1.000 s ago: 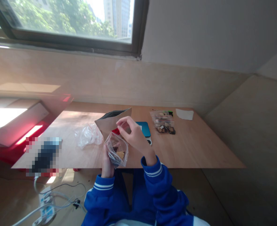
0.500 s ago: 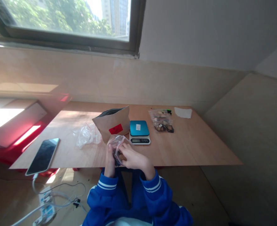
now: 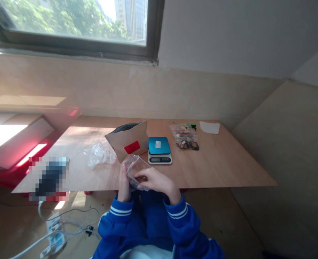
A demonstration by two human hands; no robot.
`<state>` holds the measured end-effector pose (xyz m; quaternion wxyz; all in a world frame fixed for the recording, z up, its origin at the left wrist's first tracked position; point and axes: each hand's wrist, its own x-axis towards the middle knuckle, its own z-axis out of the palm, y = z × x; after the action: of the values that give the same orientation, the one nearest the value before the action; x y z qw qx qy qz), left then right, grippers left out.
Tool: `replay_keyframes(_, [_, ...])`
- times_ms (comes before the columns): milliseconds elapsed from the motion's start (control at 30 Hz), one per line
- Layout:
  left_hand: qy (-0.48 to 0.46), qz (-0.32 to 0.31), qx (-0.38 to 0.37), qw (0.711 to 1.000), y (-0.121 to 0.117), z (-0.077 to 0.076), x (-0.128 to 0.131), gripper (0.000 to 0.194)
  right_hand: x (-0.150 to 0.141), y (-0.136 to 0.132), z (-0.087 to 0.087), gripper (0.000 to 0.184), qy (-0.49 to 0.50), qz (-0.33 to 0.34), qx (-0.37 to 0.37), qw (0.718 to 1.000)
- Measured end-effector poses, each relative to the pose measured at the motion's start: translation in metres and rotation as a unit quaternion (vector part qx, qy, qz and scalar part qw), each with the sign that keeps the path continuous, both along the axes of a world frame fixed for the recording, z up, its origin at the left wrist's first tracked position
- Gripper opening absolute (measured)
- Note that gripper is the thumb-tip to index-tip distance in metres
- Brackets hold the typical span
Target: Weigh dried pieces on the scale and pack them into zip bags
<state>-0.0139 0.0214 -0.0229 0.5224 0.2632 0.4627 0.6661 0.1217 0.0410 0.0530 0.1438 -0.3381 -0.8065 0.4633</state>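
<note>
A clear bag [image 3: 134, 167], its mouth spread and brown pieces [image 3: 142, 178] showing inside, is held up at the near edge of the bench [image 3: 223, 163]; the left hand [image 3: 124, 187] grips it from the side, while the right hand [image 3: 156, 180] has its fingers curled into the mouth, though I cannot tell whether they pinch a piece or only the plastic. The film looks limp, so if the left hand's grip slackened the mouth could fold and spill pieces over the bench edge; a right finger catching the rim might drag the bag askew. Just beyond, a brown pouch [image 3: 117, 144] stands open, near enough that an elbowing knuckle could topple it against the scale [image 3: 159, 149] beside it; filled bags [image 3: 186, 142] lie farther right, crumpled clear plastic [image 3: 99, 155] to the left
</note>
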Motion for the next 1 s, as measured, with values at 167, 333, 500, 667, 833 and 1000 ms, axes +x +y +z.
replay_keyframes(167, [-0.063, -0.021, -0.013, 0.998, 0.000, 0.006, -0.002, 0.054, 0.003, 0.000, 0.008, 0.033, 0.046, -0.039, 0.045, 0.997])
replay_keyframes(333, [-0.121, -0.062, -0.050, 0.989, -0.001, 0.005, -0.002, 0.070, 0.006, 0.003, 0.008, 0.026, 0.083, -0.056, 0.077, 0.992])
replay_keyframes(500, [-0.193, -0.074, -0.075, 0.976, -0.003, 0.007, -0.001, 0.062, 0.012, 0.010, 0.001, 0.016, 0.166, -0.102, 0.090, 0.977])
replay_keyframes(667, [-0.215, -0.055, -0.060, 0.973, -0.004, 0.021, 0.000, 0.053, 0.016, 0.019, 0.002, 0.016, 0.238, -0.141, 0.051, 0.960])
replay_keyframes(833, [-0.214, -0.050, -0.055, 0.974, -0.004, 0.026, 0.000, 0.054, 0.009, 0.029, -0.001, 0.017, 0.298, -0.203, -0.029, 0.932])
replay_keyframes(1000, [-0.235, -0.053, -0.045, 0.970, -0.001, 0.025, 0.001, 0.058, -0.004, 0.035, -0.003, 0.021, 0.318, -0.241, -0.083, 0.913])
